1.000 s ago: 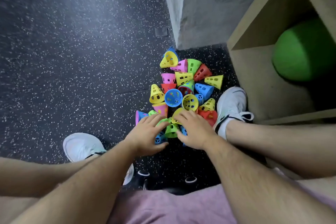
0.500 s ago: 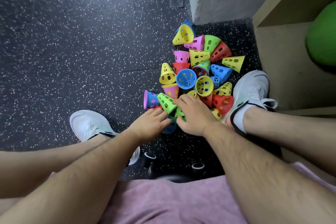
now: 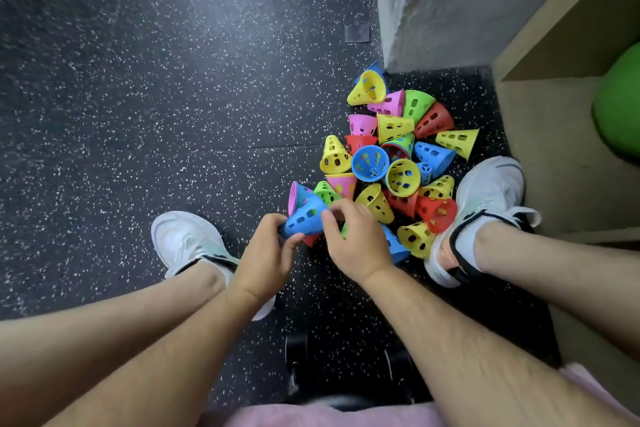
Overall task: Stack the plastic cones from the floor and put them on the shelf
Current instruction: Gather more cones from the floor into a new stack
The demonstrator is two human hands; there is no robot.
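Person crouched, shoes either side of the work.

Blue cone [image 3: 304,218] held between both hands, on its side, at the near-left edge of the pile [image 3: 391,163]. Long axis runs near-left to far-right, slightly tilted. Narrow end points near-left into the left hand [image 3: 266,260]; wide end faces far-right toward the right hand [image 3: 356,243].

Left grip: fingers and thumb curled round the narrow end, pinching it. Right grip: thumb against the wide rim, fingers curled over the top of it. A sliver of green and a bit of red show just under the hands; cannot tell what they belong to.

The cone's body spans the gap between the two grips, side holes facing up.

Pile: yellow, pink, green, red and blue cones, jumbled on the speckled floor [image 3: 173,114], most tipped over, some mouths up. Shelf [image 3: 554,149] to the right, a green ball [image 3: 620,104] in it.
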